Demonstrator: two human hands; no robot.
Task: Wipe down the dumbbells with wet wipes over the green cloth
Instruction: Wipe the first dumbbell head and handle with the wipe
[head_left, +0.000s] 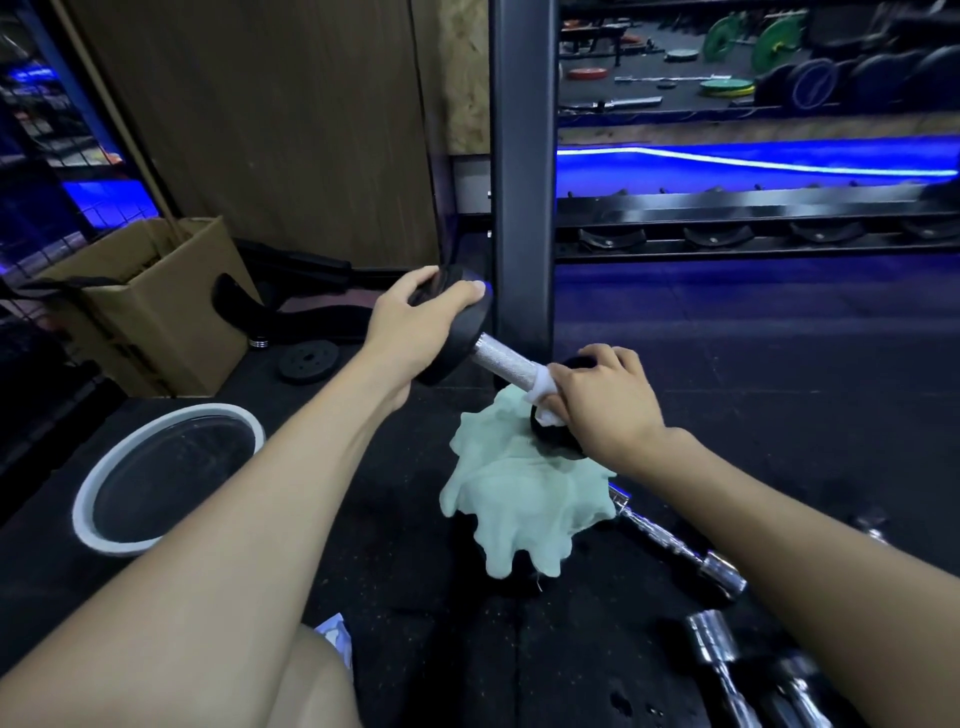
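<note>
The dumbbell (498, 358) is held tilted above the green cloth (519, 499), its upper black weight in the left hand (415, 322) and its lower weight resting on or just above the cloth, which is draped over something dark on the rubber floor. The main risk is a slip: the left hand carries the raised end only by the rim of a smooth round weight, so if the wiping hand pushes hard along the bar, the dumbbell could twist out of that grip and drop onto the cloth or roll toward the chrome bars (727, 654) lying to the right. The damp wipe could also bunch at the bottom of the handle and leave the upper knurled part uncleaned. The left fingers curl closely over the top edge of the upper weight, thumb on the near side. The right hand (602, 405) is closed around the lower end of the metal handle with the white wet wipe (543, 392) pinched between fingers and bar. A round basin (91, 483) sits well apart to the left.
</note>
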